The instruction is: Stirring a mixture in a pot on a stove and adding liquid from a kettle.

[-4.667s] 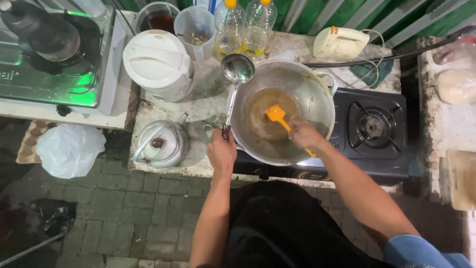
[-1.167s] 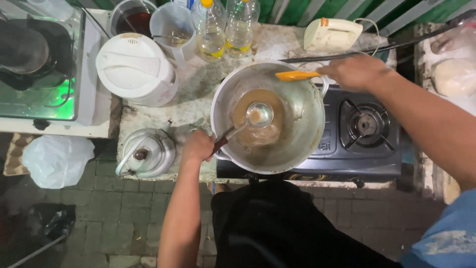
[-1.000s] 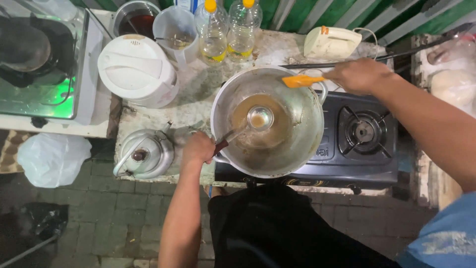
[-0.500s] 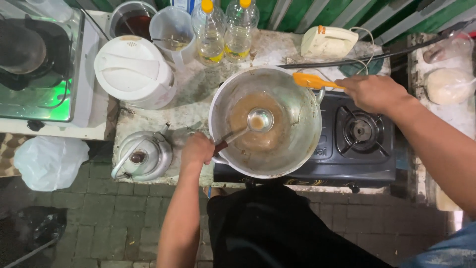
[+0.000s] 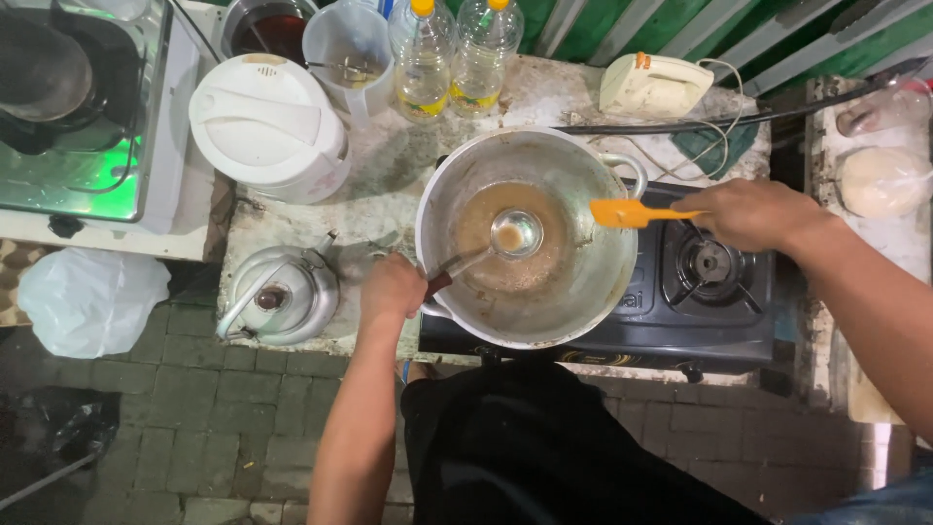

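Nearest the viewer, the person's dark clothing (image 5: 544,447) is filling the lower middle, with a paved brick floor (image 5: 214,428) lying to the left and a white plastic bag (image 5: 92,299) sitting on it at the far left. Just beyond, the left hand (image 5: 392,289) is closing tight around the dark handle of a metal ladle (image 5: 515,233), whose bowl is resting in the brown liquid at the bottom of the big metal pot (image 5: 530,238). The pot is sitting on the left burner of a black gas stove (image 5: 714,282), at the centre of the scene. Left of the hand, a small metal kettle (image 5: 277,297) is standing on the worn countertop (image 5: 379,194). To the right, the right hand (image 5: 753,214) is gripping an orange spatula (image 5: 632,213), fingers wrapped shut on its handle, and is holding its blade just over the pot's right rim, above the free burner. Farther back on the left, a white rice cooker (image 5: 267,126) is sitting beside the pot. Farthest away, a pale plastic jug (image 5: 350,44), two oil bottles (image 5: 452,53) with yellow caps and a cream hand mixer (image 5: 653,87) are lining the back of the counter.
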